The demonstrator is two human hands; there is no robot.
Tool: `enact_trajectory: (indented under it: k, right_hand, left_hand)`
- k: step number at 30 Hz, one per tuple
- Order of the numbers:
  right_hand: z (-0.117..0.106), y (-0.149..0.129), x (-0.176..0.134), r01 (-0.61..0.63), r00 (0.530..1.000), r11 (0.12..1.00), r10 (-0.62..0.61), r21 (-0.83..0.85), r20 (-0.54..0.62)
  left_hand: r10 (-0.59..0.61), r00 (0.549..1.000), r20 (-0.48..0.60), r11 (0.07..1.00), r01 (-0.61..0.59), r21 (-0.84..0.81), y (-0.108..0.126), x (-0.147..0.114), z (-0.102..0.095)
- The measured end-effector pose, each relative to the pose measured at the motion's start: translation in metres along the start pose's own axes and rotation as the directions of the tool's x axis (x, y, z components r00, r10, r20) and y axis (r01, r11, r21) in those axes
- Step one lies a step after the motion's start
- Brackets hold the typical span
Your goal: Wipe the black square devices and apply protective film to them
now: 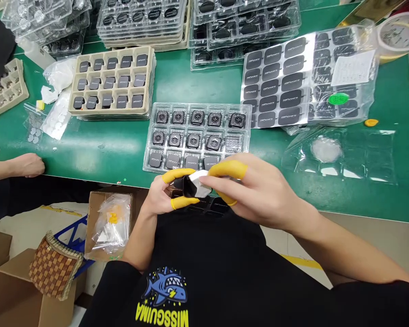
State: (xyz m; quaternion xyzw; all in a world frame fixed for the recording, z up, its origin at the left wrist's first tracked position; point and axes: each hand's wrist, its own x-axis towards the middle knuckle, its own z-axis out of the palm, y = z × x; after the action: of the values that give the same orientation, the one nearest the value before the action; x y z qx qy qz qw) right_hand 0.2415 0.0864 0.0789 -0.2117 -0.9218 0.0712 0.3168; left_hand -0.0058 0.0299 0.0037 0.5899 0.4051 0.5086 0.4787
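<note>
Between the yellow-covered thumb and finger of my left hand is a black watch body, held just in front of the table edge. My right hand, also with yellow finger covers, pinches a white piece against the watch's face. Whether this piece is cloth or film I cannot tell. Right behind my hands lies a transparent tray. Two of its rows hold black watch bodies with their sensor backs up; its near row shows flat dark faces. My right fingers partly hide its near right corner.
A stack of beige trays stands at the left, with transparent trays stacked behind. Sheets of dark labels lie at the right near a tape roll. Another person's hand rests at the left edge. Below is an open carton.
</note>
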Motion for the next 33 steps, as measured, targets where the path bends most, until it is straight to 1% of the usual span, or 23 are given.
enact_trajectory:
  k: [2,4,6,7,9,10,12,13,14,16,17,18,20,22,24,26,28,30,32,33]
  right_hand:
    - [0.011,0.0,0.003,0.055,0.998,0.998,-0.055,-0.036,0.019]
    - [0.022,-0.001,0.005,0.096,0.995,0.995,-0.096,-0.035,0.013]
    - [0.027,-0.002,0.007,0.136,0.99,0.99,-0.137,0.034,0.028]
    - [0.026,-0.002,0.008,0.154,0.985,0.984,-0.16,0.091,0.058]
    - [0.016,0.002,0.01,0.16,0.965,0.965,-0.197,0.205,0.174]
    - [0.008,0.005,0.01,0.145,0.948,0.961,-0.203,0.236,0.244]
    - [-0.01,0.013,0.007,0.1,0.921,0.968,-0.178,0.231,0.345]
    - [-0.019,0.017,0.004,0.076,0.922,0.974,-0.15,0.213,0.358]
    - [-0.027,0.021,0.001,0.048,0.935,0.979,-0.113,0.197,0.335]
    - [-0.038,0.024,-0.006,-0.031,0.972,0.982,-0.014,0.186,0.235]
    - [-0.041,0.024,-0.009,-0.08,0.982,0.979,0.046,0.186,0.181]
    - [-0.042,0.023,-0.011,-0.122,0.985,0.975,0.097,0.183,0.139]
    - [-0.04,0.019,-0.011,-0.162,0.984,0.973,0.147,0.166,0.098]
    - [-0.034,0.013,-0.006,-0.148,0.987,0.978,0.137,0.146,0.08]
    - [-0.024,0.008,0.0,-0.102,0.994,0.988,0.097,0.118,0.049]
    - [-0.012,0.004,0.006,-0.052,0.998,0.995,0.049,0.081,0.045]
    - [0.002,0.001,0.011,0.007,0.998,0.999,-0.011,0.052,0.067]
    - [0.013,-0.001,0.014,0.064,0.993,0.997,-0.069,0.054,0.093]
    - [0.017,-0.001,0.014,0.108,0.984,0.988,-0.123,0.112,0.129]
    - [0.016,0.0,0.014,0.121,0.975,0.98,-0.147,0.157,0.167]
  left_hand:
    - [0.023,1.0,0.015,1.0,-0.023,-0.014,0.0,0.002,0.001]
    - [0.018,0.999,0.027,1.0,-0.018,-0.007,-0.003,0.003,0.0]
    - [0.003,0.999,0.033,1.0,-0.004,0.023,-0.007,0.002,-0.002]
    - [0.008,0.999,0.036,0.999,-0.009,0.037,-0.009,0.001,-0.003]
    - [0.043,0.999,0.033,0.998,-0.044,0.047,-0.013,0.0,-0.005]
    - [0.062,0.998,0.022,0.997,-0.063,0.046,-0.013,-0.001,-0.007]
    - [0.086,0.996,-0.006,0.996,-0.086,0.038,-0.012,-0.003,-0.009]
    - [0.088,0.996,-0.023,0.996,-0.087,0.032,-0.011,-0.004,-0.01]
    - [0.086,0.996,-0.035,0.996,-0.085,0.027,-0.009,-0.004,-0.011]
    - [0.075,0.996,-0.043,0.997,-0.074,0.016,-0.006,-0.004,-0.013]
    - [0.076,0.996,-0.046,0.997,-0.075,0.012,-0.005,-0.003,-0.013]
    - [0.078,0.996,-0.047,0.997,-0.078,0.012,-0.005,-0.002,-0.013]
    - [0.086,0.996,-0.029,0.996,-0.086,0.016,-0.007,-0.001,-0.012]
    - [0.075,0.997,0.005,0.997,-0.075,0.012,-0.009,0.0,-0.011]
    - [0.044,0.998,0.043,0.999,-0.044,-0.002,-0.01,0.0,-0.01]
    - [0.007,0.998,0.057,1.0,-0.006,-0.012,-0.01,0.0,-0.008]
    - [-0.022,0.998,0.057,1.0,0.023,-0.013,-0.01,0.0,-0.007]
    - [-0.026,0.999,0.043,1.0,0.027,-0.011,-0.011,0.001,-0.006]
    - [-0.002,1.0,0.029,1.0,0.002,-0.019,-0.012,0.001,-0.006]
    - [0.012,1.0,0.021,1.0,-0.012,-0.027,-0.013,0.001,-0.006]
